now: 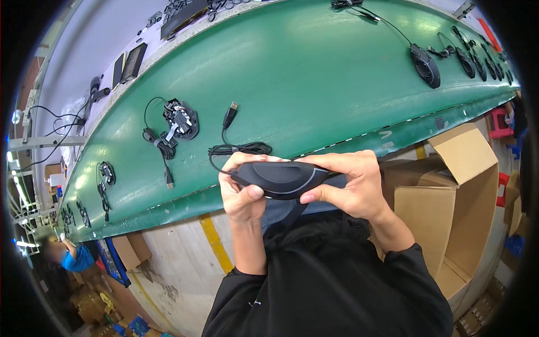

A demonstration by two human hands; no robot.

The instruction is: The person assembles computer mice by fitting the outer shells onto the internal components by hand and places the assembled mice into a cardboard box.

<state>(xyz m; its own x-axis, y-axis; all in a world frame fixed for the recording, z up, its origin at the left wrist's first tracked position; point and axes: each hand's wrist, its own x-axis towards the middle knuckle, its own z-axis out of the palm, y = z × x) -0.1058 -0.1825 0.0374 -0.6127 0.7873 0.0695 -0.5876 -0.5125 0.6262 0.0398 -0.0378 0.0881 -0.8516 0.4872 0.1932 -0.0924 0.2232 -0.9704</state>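
Note:
A black computer mouse [281, 178] is held on its side between both hands, over the near edge of the green belt. My left hand [242, 191] grips its cable end, thumb on the near side and fingers behind. At the other end, my right hand [351, 182] pinches it between thumb and fingers. From the mouse a bundled black cable [241, 149] lies on the belt just beyond, its USB plug [231, 114] pointing away. Farther left rests an opened mouse [181, 119] with its inner parts bare and its own coiled cable [159, 145].
The green belt [314, 73] curves across the view. Several finished-looking mice [425, 66] lie at far right, and opened ones [106, 173] at far left. An open cardboard box [425, 208] stands by my right arm. A person in blue [81, 258] is at far left.

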